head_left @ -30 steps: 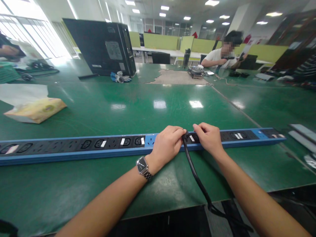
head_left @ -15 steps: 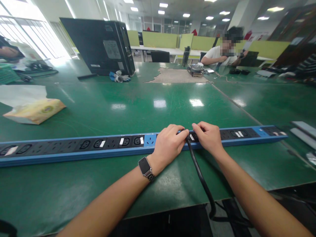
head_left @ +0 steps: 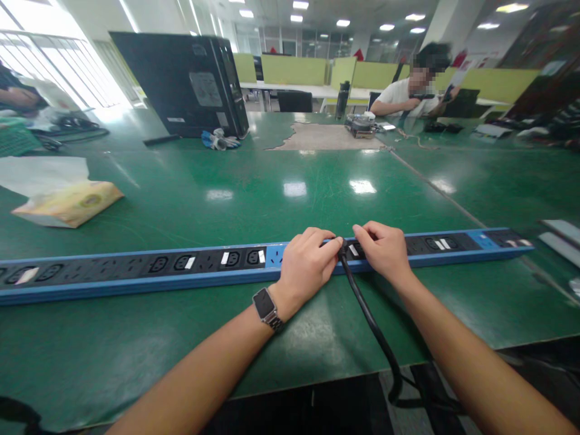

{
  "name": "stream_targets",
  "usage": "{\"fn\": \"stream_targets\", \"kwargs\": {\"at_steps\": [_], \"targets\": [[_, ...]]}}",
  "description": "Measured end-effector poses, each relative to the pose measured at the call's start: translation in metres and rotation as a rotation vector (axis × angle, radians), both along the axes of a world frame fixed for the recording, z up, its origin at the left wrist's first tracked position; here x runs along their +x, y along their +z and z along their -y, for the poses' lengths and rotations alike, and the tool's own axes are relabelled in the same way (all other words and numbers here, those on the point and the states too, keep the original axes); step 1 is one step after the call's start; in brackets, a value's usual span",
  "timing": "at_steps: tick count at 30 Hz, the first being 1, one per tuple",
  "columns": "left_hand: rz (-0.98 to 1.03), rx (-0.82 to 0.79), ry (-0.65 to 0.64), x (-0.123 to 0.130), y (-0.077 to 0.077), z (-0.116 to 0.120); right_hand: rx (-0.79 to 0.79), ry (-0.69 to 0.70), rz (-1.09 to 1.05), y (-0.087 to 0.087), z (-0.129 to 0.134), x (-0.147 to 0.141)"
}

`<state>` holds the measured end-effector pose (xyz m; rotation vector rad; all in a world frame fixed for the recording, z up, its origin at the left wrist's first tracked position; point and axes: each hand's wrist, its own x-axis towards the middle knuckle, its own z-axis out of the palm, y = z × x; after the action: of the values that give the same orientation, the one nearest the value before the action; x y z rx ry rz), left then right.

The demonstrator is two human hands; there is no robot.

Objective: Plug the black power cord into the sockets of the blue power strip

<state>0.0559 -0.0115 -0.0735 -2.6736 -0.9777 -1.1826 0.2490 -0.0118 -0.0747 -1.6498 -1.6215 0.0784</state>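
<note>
A long blue power strip (head_left: 244, 279) with black sockets and white labels lies across the green table. My left hand (head_left: 308, 257), a watch on its wrist, rests over the strip's middle, its thumb and fingers closed round the black plug at the end of a thick black cable (head_left: 369, 323). That plug is at the strip's sockets, partly hidden by the fingers. Just to the right, my right hand (head_left: 385, 248) is over the strip with thumb and index finger pinched together; whatever they hold, if anything, is hidden.
A tissue pack (head_left: 67, 205) lies at the left. Farther back stand a black computer case (head_left: 181, 84), gloves (head_left: 220, 140) and a bottle (head_left: 342, 101). A person (head_left: 403, 99) sits across the table. Metal pieces (head_left: 559, 244) lie at the right; the cable hangs past the front edge.
The view has shifted slightly, so the strip appears a little farther right. Both hands keep nearly the same pose. The seated person's head and arm have moved slightly.
</note>
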Motion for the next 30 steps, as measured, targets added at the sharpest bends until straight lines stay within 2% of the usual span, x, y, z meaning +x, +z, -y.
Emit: {"fn": "stream_targets", "kwargs": {"at_steps": [11,13,15,17,19,21,23,24,26,28,30], "targets": [[-0.045,-0.024,-0.058,-0.001,0.005,-0.007,0.003,0.026,-0.01,0.001,-0.001,0.001],[-0.047,-0.021,-0.066,-0.001,0.005,-0.008,0.04,0.062,-0.138,0.004,0.004,0.001],[-0.048,-0.025,-0.07,-0.001,0.005,-0.008,0.055,0.096,-0.39,0.006,0.02,-0.004],[-0.05,-0.042,-0.069,-0.002,0.005,-0.008,-0.061,0.177,-0.714,0.005,0.049,-0.012],[-0.053,-0.057,-0.067,-0.002,0.005,-0.007,-0.364,0.363,-1.009,0.0,0.086,-0.02],[-0.056,-0.059,-0.067,-0.002,0.004,-0.007,-0.691,0.534,-1.145,-0.005,0.122,-0.021],[-0.059,-0.051,-0.062,-0.002,0.004,-0.007,-0.915,0.665,-1.134,-0.007,0.149,-0.013],[-0.065,-0.044,-0.059,-0.002,0.004,-0.006,-0.999,0.687,-1.097,-0.005,0.158,-0.007],[-0.083,-0.025,-0.048,-0.002,0.004,-0.005,-1.1,0.632,-0.94,0.002,0.167,0.009],[-0.115,0.01,-0.039,-0.002,0.003,-0.003,-1.067,0.47,-0.669,0.013,0.168,0.024],[-0.152,0.055,-0.043,-0.001,0.002,-0.002,-0.872,0.327,-0.381,0.022,0.168,0.036]]}}
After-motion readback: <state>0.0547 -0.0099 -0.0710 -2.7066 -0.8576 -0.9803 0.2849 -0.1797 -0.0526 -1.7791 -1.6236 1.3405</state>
